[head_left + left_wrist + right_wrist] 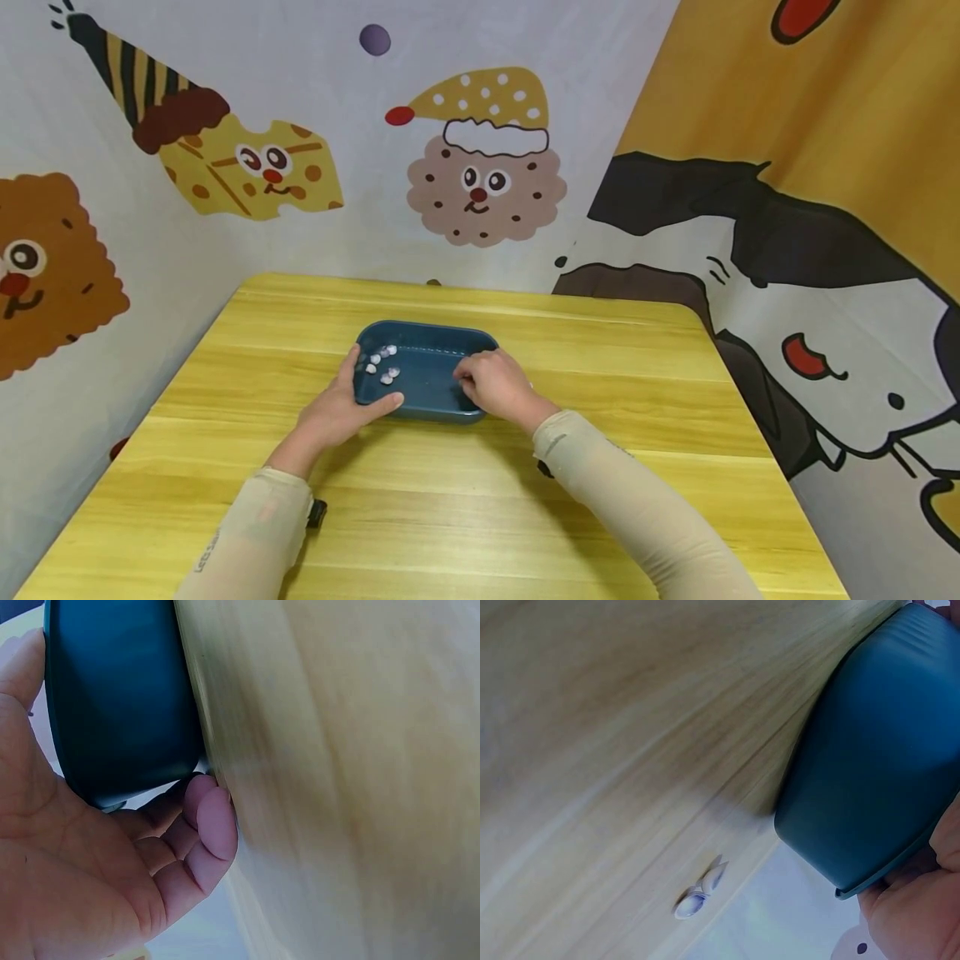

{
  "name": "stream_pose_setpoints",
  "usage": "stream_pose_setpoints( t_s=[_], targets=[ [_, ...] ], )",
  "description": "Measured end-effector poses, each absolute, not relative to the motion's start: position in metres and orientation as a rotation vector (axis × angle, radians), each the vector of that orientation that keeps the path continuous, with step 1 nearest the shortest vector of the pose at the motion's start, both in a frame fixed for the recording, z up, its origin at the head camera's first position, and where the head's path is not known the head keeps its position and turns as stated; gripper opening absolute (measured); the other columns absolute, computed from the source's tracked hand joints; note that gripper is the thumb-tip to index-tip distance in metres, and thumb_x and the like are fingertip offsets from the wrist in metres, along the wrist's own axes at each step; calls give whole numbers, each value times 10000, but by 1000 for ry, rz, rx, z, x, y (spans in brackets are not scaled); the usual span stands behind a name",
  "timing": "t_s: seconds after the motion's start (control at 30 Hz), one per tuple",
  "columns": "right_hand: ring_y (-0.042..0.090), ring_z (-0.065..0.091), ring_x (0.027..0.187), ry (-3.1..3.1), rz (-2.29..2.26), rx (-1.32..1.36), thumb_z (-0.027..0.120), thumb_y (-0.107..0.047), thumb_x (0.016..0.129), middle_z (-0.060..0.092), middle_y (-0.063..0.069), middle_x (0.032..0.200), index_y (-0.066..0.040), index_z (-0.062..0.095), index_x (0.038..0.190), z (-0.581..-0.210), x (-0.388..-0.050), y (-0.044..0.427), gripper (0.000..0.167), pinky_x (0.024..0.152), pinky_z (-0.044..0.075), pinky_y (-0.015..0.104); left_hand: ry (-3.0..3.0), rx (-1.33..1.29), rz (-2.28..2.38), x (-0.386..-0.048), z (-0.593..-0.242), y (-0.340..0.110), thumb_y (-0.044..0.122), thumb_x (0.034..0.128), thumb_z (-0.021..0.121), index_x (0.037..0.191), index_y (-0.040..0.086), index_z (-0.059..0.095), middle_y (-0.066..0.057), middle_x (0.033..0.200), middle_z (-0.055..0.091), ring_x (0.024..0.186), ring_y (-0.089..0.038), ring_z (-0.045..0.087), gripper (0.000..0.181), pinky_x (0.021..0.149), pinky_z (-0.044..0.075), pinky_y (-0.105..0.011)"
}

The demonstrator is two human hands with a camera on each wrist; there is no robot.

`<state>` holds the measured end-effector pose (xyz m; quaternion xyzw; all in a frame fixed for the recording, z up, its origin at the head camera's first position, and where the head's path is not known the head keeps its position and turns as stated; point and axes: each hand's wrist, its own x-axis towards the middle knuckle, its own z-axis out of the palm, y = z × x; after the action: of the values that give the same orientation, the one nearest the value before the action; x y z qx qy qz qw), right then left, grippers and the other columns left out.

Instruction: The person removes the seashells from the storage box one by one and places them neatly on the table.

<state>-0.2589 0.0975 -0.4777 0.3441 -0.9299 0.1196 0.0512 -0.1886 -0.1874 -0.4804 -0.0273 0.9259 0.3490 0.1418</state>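
A dark blue rectangular tray sits on the wooden table, with several small whitish-purple shells lying in its left part. My left hand grips the tray's left end, the thumb at the front rim and the other fingers round the end. In the left wrist view its fingertips touch the tabletop. My right hand reaches over the right end of the tray, fingers curled down inside it. What those fingertips hold, if anything, is hidden. Beside the tray, two small shells lie on the table in the right wrist view.
The light wooden table extends round the tray on all sides. Behind it and to the sides hangs a cloth printed with cartoon figures.
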Motion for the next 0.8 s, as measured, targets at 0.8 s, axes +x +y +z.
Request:
stream_pose_setpoints(
  t_s=[0.8],
  targets=[
    [193, 766, 1022, -2805, 370, 1060, 735, -163, 1018, 831, -31, 1082, -184, 835, 1111, -481, -261, 99, 138, 1012, 563, 436, 2660, -81, 1034, -189, -480, -187, 832, 897, 624, 1702, 283, -219, -299, 1772, 111, 1551, -581, 328, 1288, 1095, 449, -695]
  ],
)
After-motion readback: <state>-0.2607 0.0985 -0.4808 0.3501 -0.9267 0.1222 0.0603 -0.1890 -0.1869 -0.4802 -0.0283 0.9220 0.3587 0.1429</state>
